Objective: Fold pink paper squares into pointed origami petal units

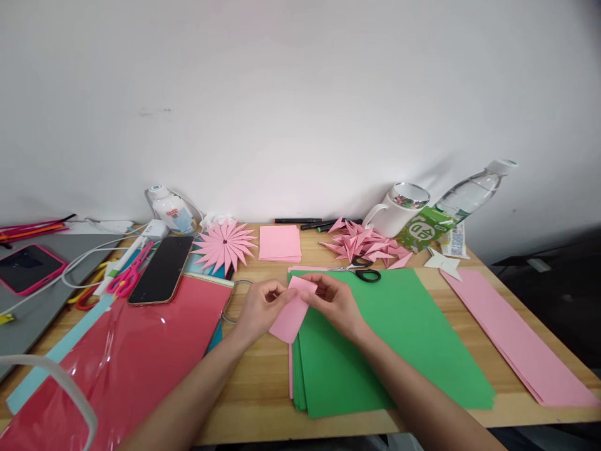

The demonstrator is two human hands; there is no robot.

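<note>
A small pink paper (290, 321), rectangular and seemingly folded, is held up between my two hands over the left edge of a stack of green paper (399, 351). My left hand (263, 307) pinches its upper left side between thumb and fingers. At its upper right, my right hand (339, 304) grips it the same way, thumb on the near face. Beyond the hands lie a pile of square pink sheets (280, 243), a pink pleated paper star (225, 243), a heap of folded pink pieces (364, 243) and black-handled scissors (366, 274).
To the left are a red plastic-wrapped pack (154, 338), a black phone (162, 269) and pink scissors (130, 275). A white mug (397, 210), a green box (422, 230) and a tilted water bottle (474, 191) stand back right. Long pink strips (521, 344) lie at the right edge.
</note>
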